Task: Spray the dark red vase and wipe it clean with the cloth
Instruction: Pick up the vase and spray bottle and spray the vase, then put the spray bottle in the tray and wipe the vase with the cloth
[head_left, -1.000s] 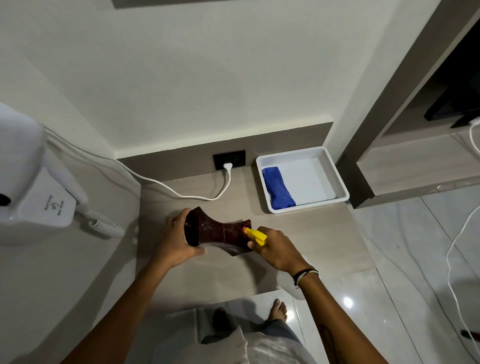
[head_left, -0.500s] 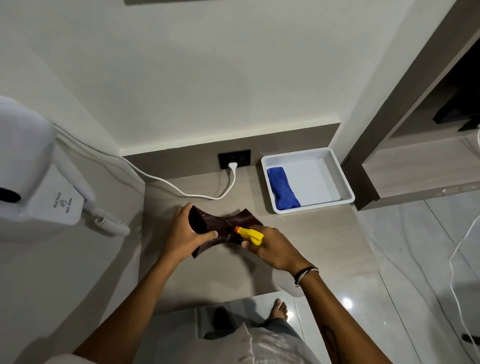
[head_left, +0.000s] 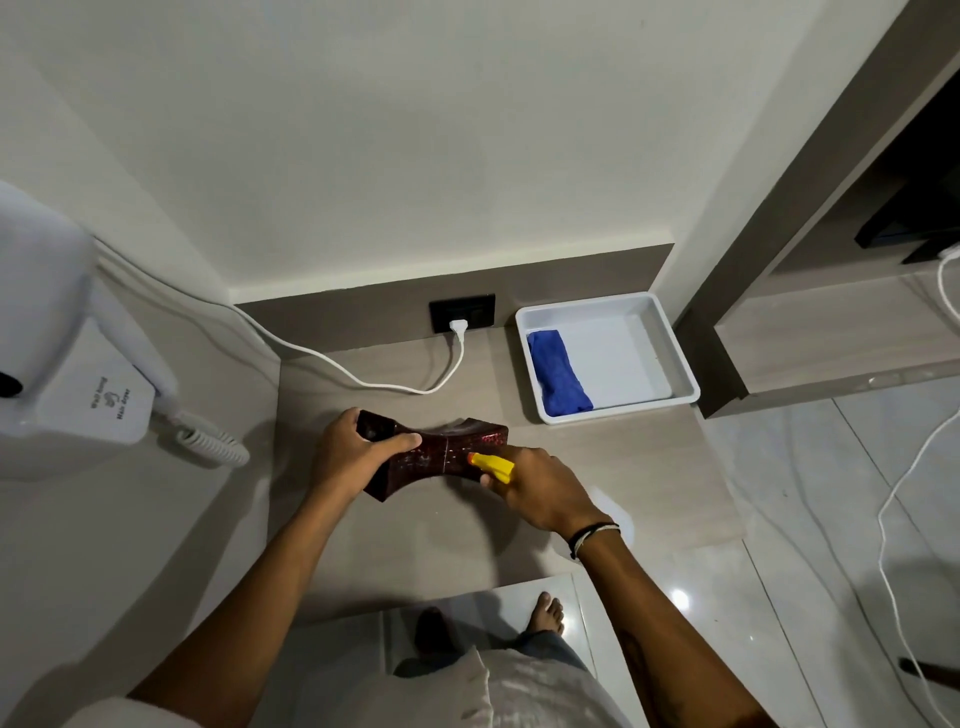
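Dark red vase (head_left: 439, 454) lies sideways over the bench (head_left: 597, 467), left hand (head_left: 353, 452) fingers clamped around it, exposing its side to the yellow-nozzled spray bottle (head_left: 491, 464) gripped by the right hand (head_left: 540, 488).

The surface (head_left: 597, 467) lies bare along its right edge and front edge. A white tray (head_left: 680, 364) fills the back right corner, and a white power cord (head_left: 363, 379) crosses the back edge.

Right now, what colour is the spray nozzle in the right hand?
Yellow with an orange tip: spray nozzle, in the right hand, seen best in the head view.
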